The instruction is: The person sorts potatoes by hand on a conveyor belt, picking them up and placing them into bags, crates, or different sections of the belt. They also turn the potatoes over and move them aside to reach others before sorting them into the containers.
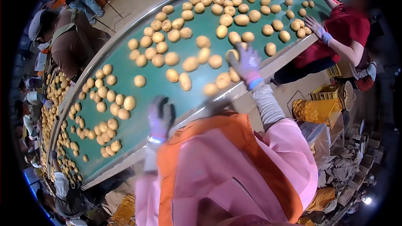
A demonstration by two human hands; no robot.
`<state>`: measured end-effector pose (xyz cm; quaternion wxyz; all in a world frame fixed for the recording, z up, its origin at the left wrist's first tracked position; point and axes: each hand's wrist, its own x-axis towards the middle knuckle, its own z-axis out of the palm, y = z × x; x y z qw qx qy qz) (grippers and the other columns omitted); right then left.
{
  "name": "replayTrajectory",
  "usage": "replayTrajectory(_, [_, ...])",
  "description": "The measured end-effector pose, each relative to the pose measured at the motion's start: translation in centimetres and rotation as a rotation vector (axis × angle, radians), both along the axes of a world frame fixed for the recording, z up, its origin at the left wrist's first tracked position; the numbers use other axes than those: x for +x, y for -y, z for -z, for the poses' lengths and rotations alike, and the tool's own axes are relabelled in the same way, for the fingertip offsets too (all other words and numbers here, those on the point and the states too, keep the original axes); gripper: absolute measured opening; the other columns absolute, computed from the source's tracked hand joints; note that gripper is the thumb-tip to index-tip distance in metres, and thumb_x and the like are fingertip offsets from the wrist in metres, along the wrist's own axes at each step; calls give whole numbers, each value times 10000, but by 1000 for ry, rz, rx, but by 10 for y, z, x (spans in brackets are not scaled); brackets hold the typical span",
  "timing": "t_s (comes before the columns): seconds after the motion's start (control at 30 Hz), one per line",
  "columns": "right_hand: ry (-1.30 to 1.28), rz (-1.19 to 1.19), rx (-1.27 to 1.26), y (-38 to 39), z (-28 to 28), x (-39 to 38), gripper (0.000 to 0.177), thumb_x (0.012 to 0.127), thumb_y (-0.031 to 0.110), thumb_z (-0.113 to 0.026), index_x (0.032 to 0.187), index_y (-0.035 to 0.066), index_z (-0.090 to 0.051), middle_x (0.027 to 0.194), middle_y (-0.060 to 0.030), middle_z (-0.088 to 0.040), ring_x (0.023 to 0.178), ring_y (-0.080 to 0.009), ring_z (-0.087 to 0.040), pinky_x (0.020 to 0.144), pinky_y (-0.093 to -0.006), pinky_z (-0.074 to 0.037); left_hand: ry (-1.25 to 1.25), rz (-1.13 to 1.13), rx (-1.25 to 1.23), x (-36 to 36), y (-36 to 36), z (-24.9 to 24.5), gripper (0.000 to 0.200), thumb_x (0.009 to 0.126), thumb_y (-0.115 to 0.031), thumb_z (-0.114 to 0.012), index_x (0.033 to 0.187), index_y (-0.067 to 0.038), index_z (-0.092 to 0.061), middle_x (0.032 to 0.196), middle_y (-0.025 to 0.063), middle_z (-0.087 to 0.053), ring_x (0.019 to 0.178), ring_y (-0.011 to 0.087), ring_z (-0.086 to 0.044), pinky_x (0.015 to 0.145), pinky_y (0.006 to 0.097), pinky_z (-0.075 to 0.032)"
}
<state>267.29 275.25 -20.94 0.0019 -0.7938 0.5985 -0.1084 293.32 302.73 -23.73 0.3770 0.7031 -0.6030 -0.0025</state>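
Pale yellow potatoes [190,64] lie scattered over a green conveyor belt [155,88] in front of me. My right hand [248,62], in a purple and grey glove, reaches over the near side of the belt with its fingers stretched out. One potato [230,54] is right at its thumb and fingers, and another potato [234,74] lies beside the palm. My left hand [160,116], gloved alike, is above the belt's near rim. Its dark fingertips are slightly blurred and extended, with nothing in them.
A metal rail [121,28] borders the belt's far side. A person in a red top [346,27] handles potatoes at the right; others work at the left. Behind on the right are a yellow mesh sack [316,110] of potatoes and a yellow crate [325,92].
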Motion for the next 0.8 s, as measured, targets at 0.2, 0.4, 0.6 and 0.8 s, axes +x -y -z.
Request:
replayTrajectory(0.2, [585,-75,58,-33,-3,16,547,901,342,-652,1354,53,-549,1229,-252,-609,1116,-435,-577,1006,-522,-431,-115,475,60,-29,25,-37,328,811,-155,-726,1125,-100,-647,1122,109,-662,1119,333,-602,955,486,-475])
replayTrajectory(0.4, [266,-264,-45,-141,16,54,459,896,323,-653,1251,35,-613,1185,-260,-620,1018,-457,-608,892,-534,-480,113,536,64,-21,-17,-15,316,785,-287,-756,1042,-130,-661,1093,56,-649,1107,285,-589,904,465,-459])
replayTrajectory(0.6, [533,-506,266,-212,-3,139,342,883,245,-667,1164,51,-659,1065,-164,-688,988,-381,-631,863,-484,-501,105,242,170,83,-93,-11,214,832,-233,-698,1000,-103,-670,1130,90,-645,1083,334,-586,919,480,-436])
replayTrajectory(0.8, [349,-795,50,-222,13,236,456,874,281,-661,1293,112,-599,1177,-151,-651,1044,-359,-627,879,-473,-494,173,-163,215,169,-173,-27,188,864,-170,-660,1018,-62,-652,1103,131,-651,1133,363,-571,914,495,-427])
